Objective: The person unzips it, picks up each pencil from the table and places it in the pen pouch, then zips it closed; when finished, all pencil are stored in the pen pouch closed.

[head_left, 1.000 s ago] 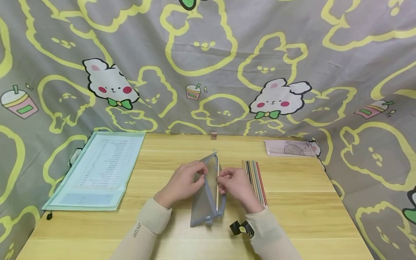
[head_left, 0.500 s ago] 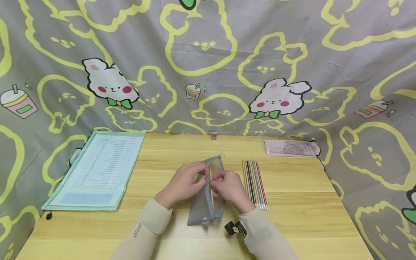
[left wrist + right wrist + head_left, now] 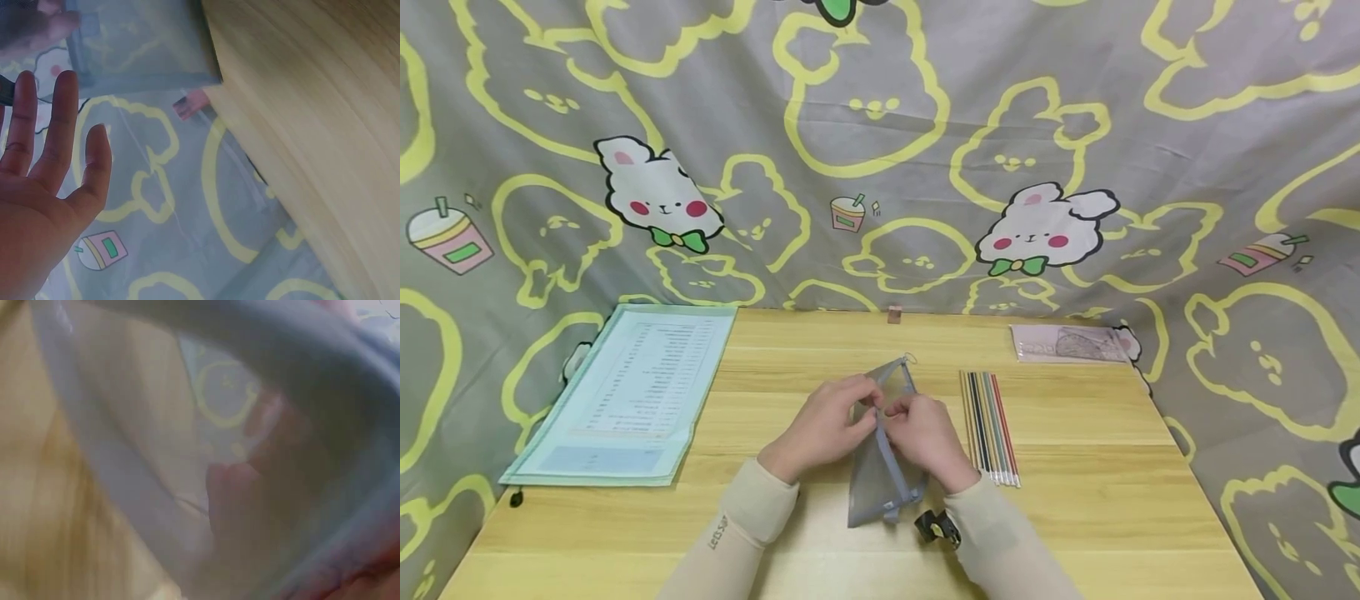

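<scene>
A grey see-through mesh zip pouch (image 3: 874, 483) stands on the table with its mouth spread open. My left hand (image 3: 838, 421) pinches the near-left edge of the mouth between thumb and index finger. In the left wrist view its other fingers (image 3: 64, 125) stretch out beside the pouch (image 3: 144, 44). My right hand (image 3: 925, 433) is at the pouch's mouth with its fingers curled. The right wrist view, blurred, shows fingertips (image 3: 231, 487) inside or behind the mesh. I cannot tell whether these fingers hold a pencil.
Several pencils (image 3: 990, 429) lie side by side right of the pouch. A flat clear-wrapped packet (image 3: 1067, 343) lies at the back right. On the left is a pale green document folder (image 3: 625, 392) with a printed sheet. A patterned curtain (image 3: 880, 167) closes off the back.
The right hand has moved left and into the pouch's mouth with a pencil, which no longer shows. The pouch has turned slightly. The left hand has kept its pinch.
</scene>
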Motion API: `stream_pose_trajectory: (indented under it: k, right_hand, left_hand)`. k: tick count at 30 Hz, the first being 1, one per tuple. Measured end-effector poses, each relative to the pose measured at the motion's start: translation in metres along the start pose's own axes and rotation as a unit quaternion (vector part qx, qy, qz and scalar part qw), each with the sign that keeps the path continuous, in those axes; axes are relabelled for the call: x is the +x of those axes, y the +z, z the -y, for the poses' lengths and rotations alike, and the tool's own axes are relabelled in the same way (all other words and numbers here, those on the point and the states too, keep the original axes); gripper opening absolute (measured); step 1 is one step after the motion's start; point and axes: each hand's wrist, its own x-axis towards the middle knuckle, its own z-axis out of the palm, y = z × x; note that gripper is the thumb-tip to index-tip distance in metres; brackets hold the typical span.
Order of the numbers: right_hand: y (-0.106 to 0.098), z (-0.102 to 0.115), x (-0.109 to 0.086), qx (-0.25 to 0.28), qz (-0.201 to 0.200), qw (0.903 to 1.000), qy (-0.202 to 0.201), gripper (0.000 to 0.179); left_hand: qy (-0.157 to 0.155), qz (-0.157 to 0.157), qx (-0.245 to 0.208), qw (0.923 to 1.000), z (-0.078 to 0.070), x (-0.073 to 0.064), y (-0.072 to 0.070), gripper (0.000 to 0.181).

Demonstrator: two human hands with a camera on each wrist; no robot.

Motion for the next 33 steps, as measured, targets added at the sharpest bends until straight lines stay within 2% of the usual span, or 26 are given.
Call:
stream_pose_trajectory:
  k: [3, 7, 12, 17, 21, 26, 33]
  right_hand:
    - [-0.008, -0.002, -0.002, 0.026, 0.008, 0.9996, 0.001, 0.026]
    - [-0.023, -0.008, -0.005, 0.045, -0.002, 0.9990, 0.001, 0.022]
    - [-0.045, -0.023, -0.006, 0.040, -0.018, 0.9988, -0.023, 0.012]
    - [-0.065, -0.039, -0.005, -0.031, -0.046, 0.9977, -0.039, 0.015]
    - [-0.079, -0.049, -0.006, -0.095, -0.072, 0.9920, -0.043, 0.020]
    - [-0.090, -0.065, -0.006, -0.128, -0.094, 0.9867, -0.036, 0.023]
    - [-0.100, -0.091, 0.002, -0.141, -0.108, 0.9840, -0.014, 0.028]
  left_hand:
    - [-0.007, 0.005, -0.004, 1.0000, 0.001, 0.000, 0.000, 0.012]
    - [-0.015, 0.012, -0.007, 0.9998, 0.001, 0.000, 0.000, 0.011]
    - [-0.018, 0.005, -0.008, 0.9998, 0.001, 0.000, -0.001, 0.014]
    - [-0.018, 0.006, -0.005, 0.9998, 0.002, -0.001, -0.001, 0.014]
    - [-0.013, 0.006, -0.001, 0.9999, 0.001, -0.001, 0.001, 0.015]
    - [-0.005, 0.002, -0.003, 1.0000, 0.002, 0.000, 0.002, 0.016]
    - [-0.010, -0.003, 0.003, 0.9999, 0.002, -0.002, 0.001, 0.016]
